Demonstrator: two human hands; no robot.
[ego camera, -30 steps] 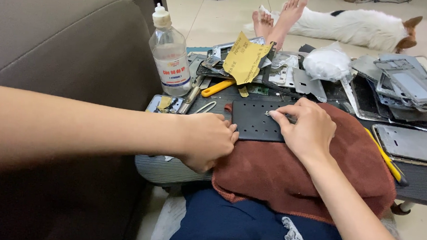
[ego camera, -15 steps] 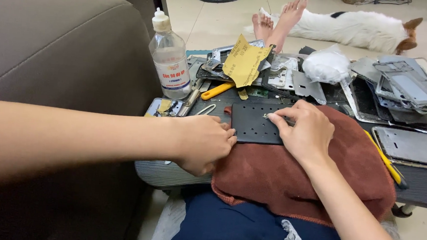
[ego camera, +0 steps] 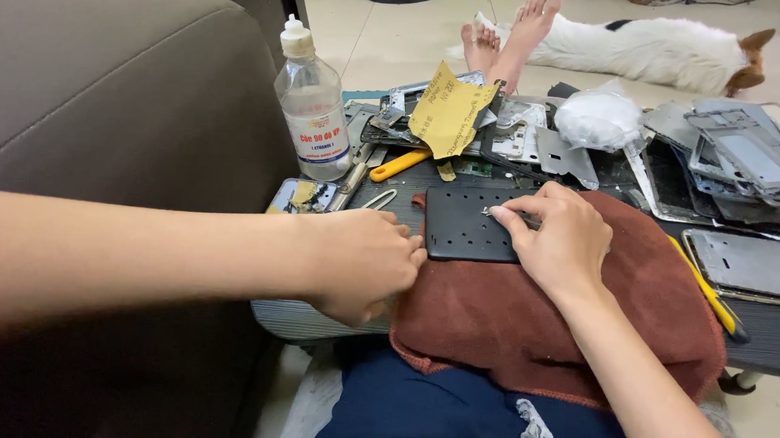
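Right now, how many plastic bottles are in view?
1. The clear plastic bottle with a white cap stands upright at the tray's far left corner, beside the sofa arm. Clutter could hide others.

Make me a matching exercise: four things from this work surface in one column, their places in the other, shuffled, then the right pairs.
Things:
1. black plate
2. clear bottle
3. brown towel
4. dog

Places:
A. lying on the floor at the back
B. standing left of the clutter, by the sofa
C. between the left hand and right hand
D. spread under the plate

Pairs: 1-C, 2-B, 3-D, 4-A
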